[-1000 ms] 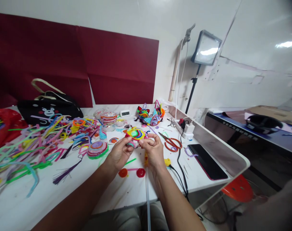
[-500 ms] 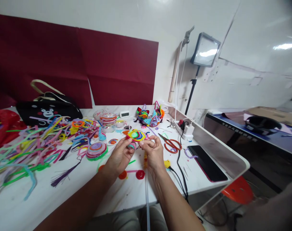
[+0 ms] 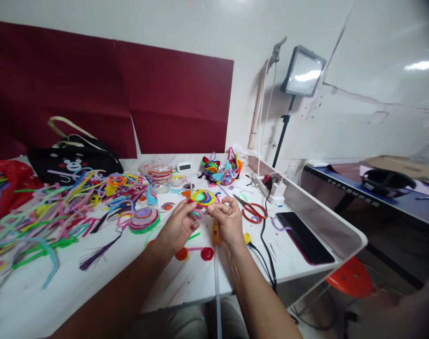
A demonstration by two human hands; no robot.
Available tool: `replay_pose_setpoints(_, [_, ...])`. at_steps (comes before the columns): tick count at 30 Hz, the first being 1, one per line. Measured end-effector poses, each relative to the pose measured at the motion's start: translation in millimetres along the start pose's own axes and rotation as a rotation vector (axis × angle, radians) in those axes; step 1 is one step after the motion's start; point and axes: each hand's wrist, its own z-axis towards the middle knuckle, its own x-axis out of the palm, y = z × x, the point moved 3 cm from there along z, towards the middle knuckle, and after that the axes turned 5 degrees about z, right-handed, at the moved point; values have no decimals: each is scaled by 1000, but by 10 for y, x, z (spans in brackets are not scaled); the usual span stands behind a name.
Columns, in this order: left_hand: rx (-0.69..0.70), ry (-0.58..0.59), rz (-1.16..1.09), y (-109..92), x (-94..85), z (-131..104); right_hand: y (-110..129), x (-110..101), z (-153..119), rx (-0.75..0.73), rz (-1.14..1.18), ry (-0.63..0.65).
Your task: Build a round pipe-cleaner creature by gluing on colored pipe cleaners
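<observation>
- Yellow, blue and green strands curved through the coiled piece (image 3: pixel 202 197), which was raised over the white table (image 3: pixel 186 287) between the two hands in the head view.
- Little had changed from half a second before: the coiled piece sat slightly farther right over the table, baring more of a small orange scrap (image 3: pixel 187 193) behind it. Both hands were still on it, so this read as a fine adjustment (my judgement) rather than a new grasp.
- The left hand (image 3: pixel 177 228) gripped the left edge with thumb and fingertips. A pink-and-teal coil (image 3: pixel 196 214) hung just below the bright face, close to those fingers; whether it was joined on could not be told.
- The right hand (image 3: pixel 229 226) had its thumb and index finger closed on the right edge (the exact strand was hidden), its other fingers curled above. The bright face lay between both grips, uncovered and tilted towards the camera.
- Nearer the person, an orange disc (image 3: pixel 181 254) and a red disc (image 3: pixel 207 254) rested on the table, with a pink strip (image 3: pixel 195 248) between them.
- Orange-handled scissors (image 3: pixel 245 205) lay open to the right of the right hand, and a dark phone (image 3: pixel 304 238) beyond them.
- Leftward were a round pink-and-green piece (image 3: pixel 144 219), a purple tassel (image 3: pixel 97 256) and a loose heap of fuzzy stems (image 3: pixel 62 202).
</observation>
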Motion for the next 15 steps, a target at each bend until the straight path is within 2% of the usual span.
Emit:
replay_pose_setpoints(4, [-6, 20, 15, 19, -15, 1, 17, -5, 6, -1, 18, 4])
replay_pose_setpoints(15, [-141, -103, -193, -35, 57, -6, 8, -31, 17, 6, 18, 21])
